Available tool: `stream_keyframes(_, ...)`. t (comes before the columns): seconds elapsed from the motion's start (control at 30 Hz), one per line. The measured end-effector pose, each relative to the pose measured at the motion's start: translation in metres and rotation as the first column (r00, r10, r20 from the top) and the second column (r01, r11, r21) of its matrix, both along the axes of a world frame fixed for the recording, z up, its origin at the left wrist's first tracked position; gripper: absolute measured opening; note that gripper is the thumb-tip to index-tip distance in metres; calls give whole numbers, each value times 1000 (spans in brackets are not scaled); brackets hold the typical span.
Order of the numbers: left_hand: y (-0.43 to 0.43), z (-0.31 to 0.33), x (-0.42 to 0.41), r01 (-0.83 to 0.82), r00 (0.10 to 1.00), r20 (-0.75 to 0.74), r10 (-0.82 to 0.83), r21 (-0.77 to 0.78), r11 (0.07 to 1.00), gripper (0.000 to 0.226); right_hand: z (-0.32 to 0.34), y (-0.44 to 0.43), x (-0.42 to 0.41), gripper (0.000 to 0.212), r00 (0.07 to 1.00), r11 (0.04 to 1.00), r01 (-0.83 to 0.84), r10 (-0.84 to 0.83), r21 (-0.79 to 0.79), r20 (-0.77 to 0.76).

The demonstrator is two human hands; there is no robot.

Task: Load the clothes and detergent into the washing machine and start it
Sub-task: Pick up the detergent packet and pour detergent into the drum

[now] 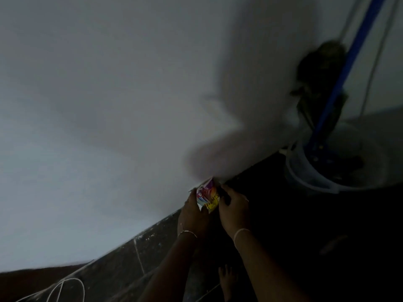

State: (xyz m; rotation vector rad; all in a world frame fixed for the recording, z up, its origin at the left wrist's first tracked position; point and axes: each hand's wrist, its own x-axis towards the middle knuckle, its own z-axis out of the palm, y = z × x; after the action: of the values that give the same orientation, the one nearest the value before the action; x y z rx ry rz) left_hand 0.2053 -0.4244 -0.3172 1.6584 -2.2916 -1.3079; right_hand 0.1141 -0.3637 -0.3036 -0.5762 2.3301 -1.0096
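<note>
left hand [192, 211], right hand [235, 207], both pinching detergent sachet [207, 197]

Super dim and smeary here. Gripping a small colourful detergent sachet [207, 198] from both sides, left hand [193, 211] on its left edge, right hand [234, 207] pinching the right edge. Thin bracelet [187, 232] on the left wrist, pale band [241, 232] on the right. Facing a plain white wall [109, 94], dark tiled floor [139, 256] below. Over to the right, a pale bucket [309, 182] on the floor with a blue mop handle [357, 51] leaning out of it, plus something dark and ragged [320, 68] hanging beside the handle, too blurry to name. 1 bare foot [226, 277] low down, white cord [72, 284] looped on the floor at bottom left.
</note>
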Motion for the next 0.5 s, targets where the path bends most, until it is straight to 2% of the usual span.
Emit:
stream_keyframes(0.27, 80, 172, 21, 67, 989, -118, -86, -158, 985, 59, 176, 94, 15, 43, 965, 995, -79, 61, -61, -255)
stream_keyframes(0.4, 119, 243, 14, 137, 962, -194, -189, -256, 957, 61, 245, 140, 9, 45, 903, 977, -103, 13, -187, -429)
stream_keyframes(0.5, 151, 288, -2, 148, 936, -258, -238, -325, 934, 59, 288, 178, -8, 45, 835, 975, -83, -44, -204, -548)
